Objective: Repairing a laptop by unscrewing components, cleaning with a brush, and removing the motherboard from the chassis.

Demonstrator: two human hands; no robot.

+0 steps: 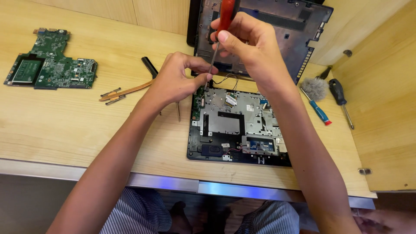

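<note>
An opened laptop base (pixel 237 125) lies on the wooden desk, its metal plates and small boards exposed. My right hand (pixel 249 47) grips a red-handled screwdriver (pixel 225 15) held upright, its shaft running down to the base's upper left corner. My left hand (pixel 178 78) pinches the shaft near the tip with thumb and forefinger, steadying it over that corner. Thin black wires (pixel 229 79) loop just behind the tip. The tip itself is hidden by my fingers.
A dark laptop cover (pixel 286 30) leans against the back wall. A green circuit board (pixel 52 63) lies far left. A copper heat pipe (pixel 125 92) and black hinge part (pixel 149 66) sit nearby. A brush (pixel 314 86), blue-handled screwdriver (pixel 320 112) and black screwdriver (pixel 340 99) lie right.
</note>
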